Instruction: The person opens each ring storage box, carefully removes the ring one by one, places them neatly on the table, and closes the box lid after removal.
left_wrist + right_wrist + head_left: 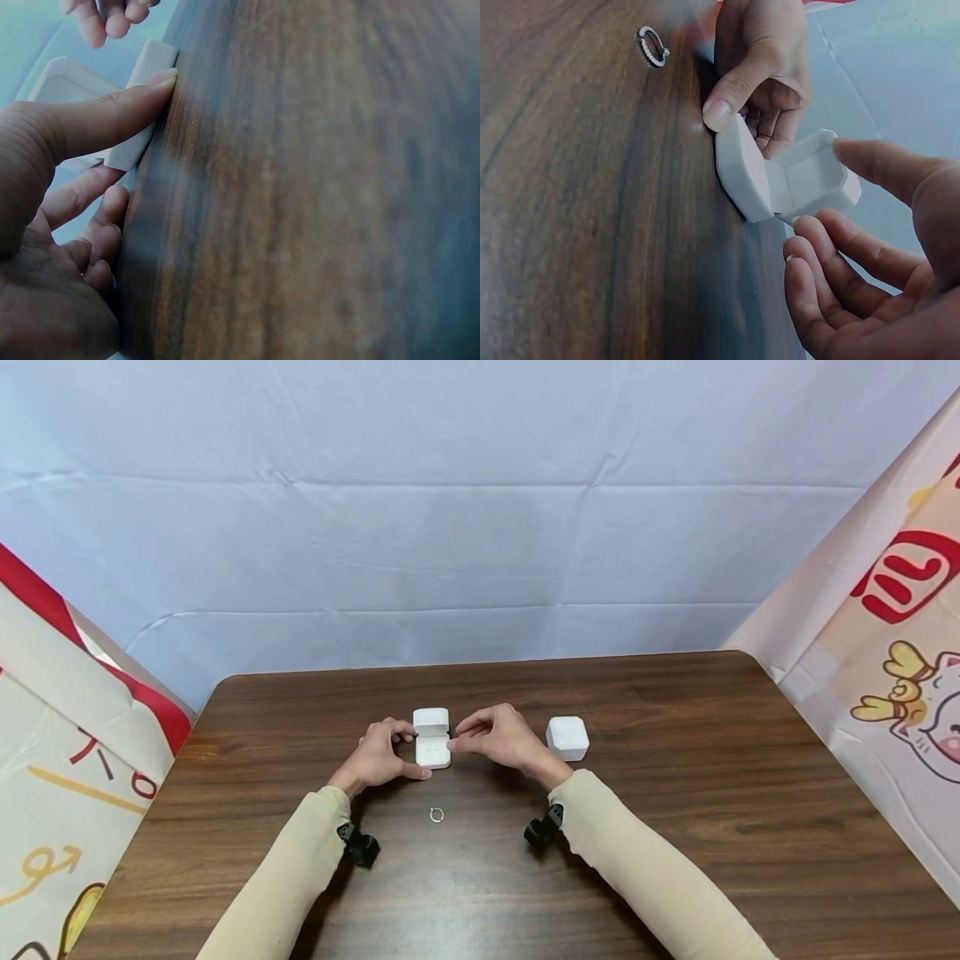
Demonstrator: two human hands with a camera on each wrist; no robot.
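Note:
A small white ring box (432, 753) stands on the wooden table with its lid raised, hinge at the back. My left hand (378, 756) holds it from the left: the thumb lies at the base's front edge, and the fingers bend round the side. In the left wrist view that thumb crosses the white base (135, 146). My right hand (504, 739) hovers at the box's right side with loosely bent fingers, thumb near the lid (821, 176); whether it touches is hard to tell. A ring (437, 815) with a small raised stone (667, 52) lies in front of the box.
A second white box (567, 738), closed, stands right of my right hand, near that wrist. The brown table (675, 793) reaches back to a pale cloth backdrop (450, 543). Printed cloths (900, 635) hang at both sides.

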